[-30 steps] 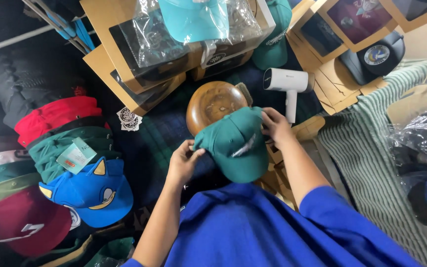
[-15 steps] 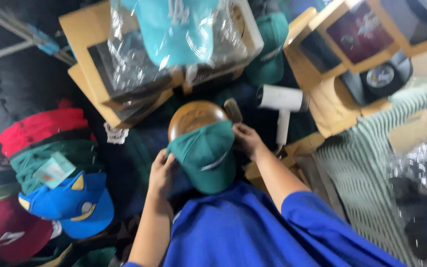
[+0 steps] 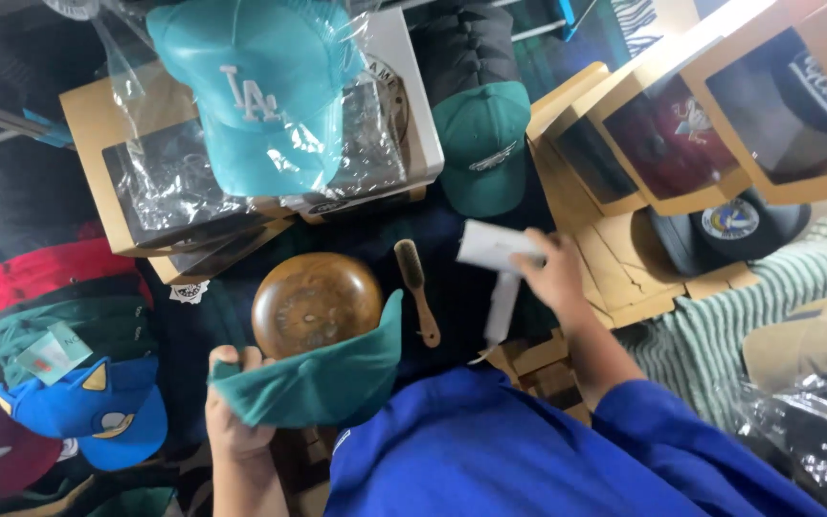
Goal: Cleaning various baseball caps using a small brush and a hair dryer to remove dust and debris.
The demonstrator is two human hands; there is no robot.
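My left hand grips a dark green cap by its edge, low in the view, just below a round wooden hat form. My right hand reaches out to the right and closes on a white handheld steamer, whose handle points down. A wooden brush lies on the dark cloth between the hat form and the steamer. My blue sleeve and shirt fill the bottom of the view.
A turquoise cap in clear plastic rests on cardboard display boxes at the top. Another green cap lies beyond the brush. Stacked red, green and blue caps sit at the left. More windowed boxes and a striped cloth are at the right.
My right hand let go of the green cap and moved right onto the white steamer. My left hand alone now holds the cap, lower and off the wooden form. The view shifted.
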